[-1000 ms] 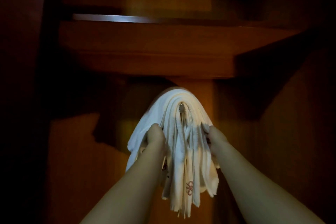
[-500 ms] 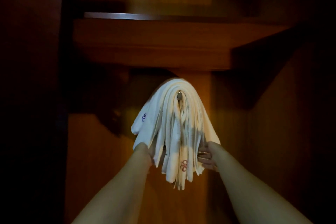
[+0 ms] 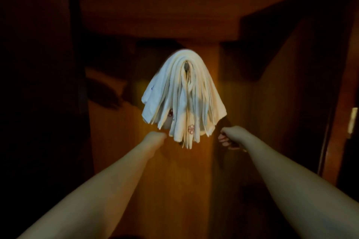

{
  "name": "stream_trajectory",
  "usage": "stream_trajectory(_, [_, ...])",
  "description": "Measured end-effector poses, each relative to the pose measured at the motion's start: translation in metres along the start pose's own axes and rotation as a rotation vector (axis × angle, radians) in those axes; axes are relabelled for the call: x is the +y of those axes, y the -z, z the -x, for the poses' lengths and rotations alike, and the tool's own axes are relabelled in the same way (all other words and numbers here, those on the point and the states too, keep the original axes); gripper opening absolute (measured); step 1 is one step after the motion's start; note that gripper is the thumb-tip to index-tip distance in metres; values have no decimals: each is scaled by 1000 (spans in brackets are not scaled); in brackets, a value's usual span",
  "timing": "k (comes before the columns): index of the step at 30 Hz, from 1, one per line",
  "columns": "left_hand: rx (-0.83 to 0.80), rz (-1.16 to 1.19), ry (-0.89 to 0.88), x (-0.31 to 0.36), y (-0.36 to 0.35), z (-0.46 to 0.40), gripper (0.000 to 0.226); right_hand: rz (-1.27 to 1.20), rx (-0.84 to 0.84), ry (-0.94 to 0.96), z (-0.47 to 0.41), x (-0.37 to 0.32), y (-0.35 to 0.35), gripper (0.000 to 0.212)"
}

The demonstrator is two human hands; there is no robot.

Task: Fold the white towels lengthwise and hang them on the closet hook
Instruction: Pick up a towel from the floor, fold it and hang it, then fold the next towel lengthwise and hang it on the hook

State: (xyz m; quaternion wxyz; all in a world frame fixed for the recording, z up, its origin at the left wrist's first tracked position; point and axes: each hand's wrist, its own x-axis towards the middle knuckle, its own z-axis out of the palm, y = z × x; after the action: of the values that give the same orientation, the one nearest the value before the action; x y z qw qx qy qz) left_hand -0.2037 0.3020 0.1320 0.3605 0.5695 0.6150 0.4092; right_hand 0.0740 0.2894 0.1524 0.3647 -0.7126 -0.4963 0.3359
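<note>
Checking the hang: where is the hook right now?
In the head view, the hook peeks out centrally at the top of the draped white towels, below the wooden shelf.

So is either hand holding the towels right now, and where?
Neither. The left hand and right hand are just below the white towels, apart from them.

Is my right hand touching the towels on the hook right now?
Apart. The head view shows bare wood between the right hand and the towels hanging on the hook.

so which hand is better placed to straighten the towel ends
Left, probably. The left hand sits right at the lower edge of the white towels hanging on the hook; the right hand is off to the side.
</note>
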Motion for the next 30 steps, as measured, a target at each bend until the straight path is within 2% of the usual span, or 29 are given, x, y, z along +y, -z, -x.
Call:
stream_trajectory(3, [-77, -298, -160, -10, -3, 17, 20, 130, 5, 119, 33, 15, -5, 26])
stream_trajectory(5, [-154, -476, -242, -24, -7, 29, 13, 325, 39, 226, 55, 32, -10, 25])
stream_trajectory(9, [-316, -645, -339, -65, -12, 65, 27, 608, 72, 285, 106, 83, -28, 41])
stream_trajectory(12, [-433, -685, -374, -109, -12, 95, 32, 655, 20, 266, 149, 134, -53, 51])
stream_trajectory(17, [-607, -742, -350, -186, -22, 153, 44, 700, -54, 153, 237, 228, -113, 56])
stream_trajectory(21, [-718, -787, -338, -237, -43, 192, 43, 686, -85, 30, 312, 301, -143, 56])
stream_trajectory(26, [-884, -776, -372, -283, -84, 239, 42, 608, -61, -180, 394, 385, -152, 58])
stream_trajectory(30, [-1014, -710, -300, -303, -137, 283, 42, 522, -11, -375, 444, 447, -142, 52])
